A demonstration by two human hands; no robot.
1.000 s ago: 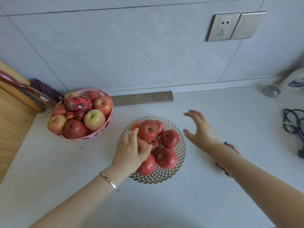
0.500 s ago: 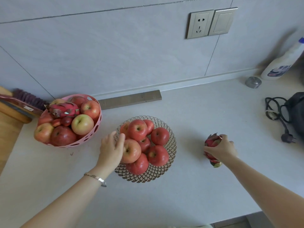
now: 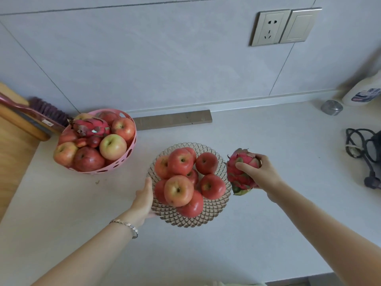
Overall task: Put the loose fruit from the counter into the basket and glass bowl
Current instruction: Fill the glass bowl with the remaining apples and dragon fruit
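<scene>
You are close to the end, by the look of it; the glass bowl (image 3: 214, 213) at the counter's centre is heaped with red apples (image 3: 179, 190), and the pink basket (image 3: 132, 145) at its ten o'clock already carries apples and one dragon fruit; the only loose fruit I can see is the second dragon fruit (image 3: 240, 174), and it is off the counter (image 3: 268, 234) in your grip, so what is left is to set it down in one of the two containers; no other stray fruit shows on the bare surface.

Your right hand (image 3: 261, 175) comes in from five o'clock with the forearm stretched long, fingers and thumb wrapped around the dragon fruit, holding it just beside the bowl's rim at three o'clock, leafy end pointing down; whether it touches the rim I cannot tell.

Your left hand (image 3: 144, 200) reaches in from seven o'clock and lies flat against the bowl's rim at nine o'clock, fingers straight and together, bracing rather than grasping; whether the thumb hooks under the glass is hidden; a bracelet (image 3: 125, 226) sits on that wrist.
</scene>
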